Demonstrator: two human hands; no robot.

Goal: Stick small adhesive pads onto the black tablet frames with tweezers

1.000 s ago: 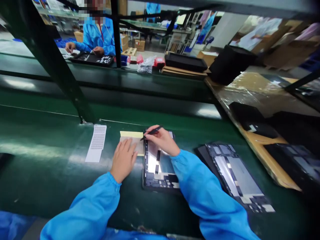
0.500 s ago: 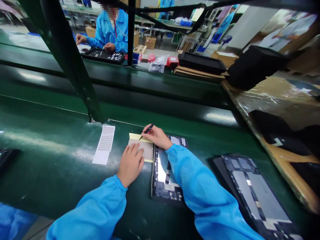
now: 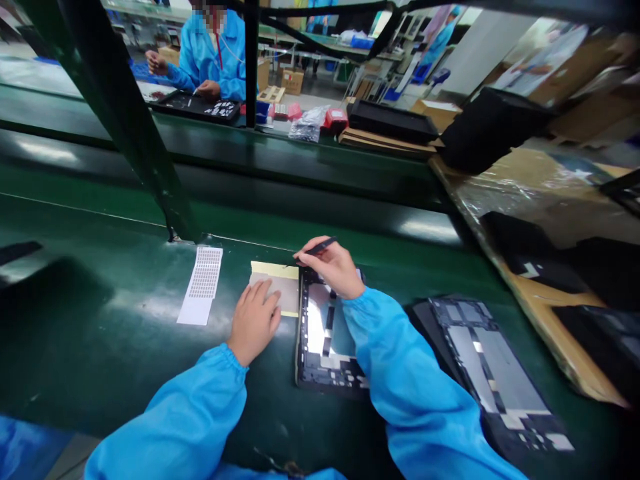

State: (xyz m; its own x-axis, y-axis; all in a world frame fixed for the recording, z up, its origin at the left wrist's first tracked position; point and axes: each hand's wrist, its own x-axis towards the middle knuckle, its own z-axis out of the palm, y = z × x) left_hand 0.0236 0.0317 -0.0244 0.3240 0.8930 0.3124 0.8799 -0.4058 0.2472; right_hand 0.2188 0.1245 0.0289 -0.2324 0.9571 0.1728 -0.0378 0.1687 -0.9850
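My left hand [image 3: 254, 318] lies flat on a yellow-edged sheet [image 3: 273, 281] on the green bench, fingers spread and pressing it down. My right hand [image 3: 334, 267] grips black tweezers [image 3: 320, 247] whose tip points left at the sheet's upper right corner. Under my right wrist lies an opened tablet frame [image 3: 323, 343], with shiny metal and black strips inside.
A white sheet of tiny dots [image 3: 199, 283] lies left of the yellow one. A second tablet frame [image 3: 495, 373] lies to the right, beside a wooden board [image 3: 550, 333] with dark parts. A green post [image 3: 140, 147] rises behind. Across the belt a person in blue [image 3: 213, 57] works over a black tray [image 3: 197, 107].
My right hand with the tweezers has drawn back a little to the right, from over the yellow sheet's top edge to the tablet frame's upper corner. The left hand stays on the sheet.
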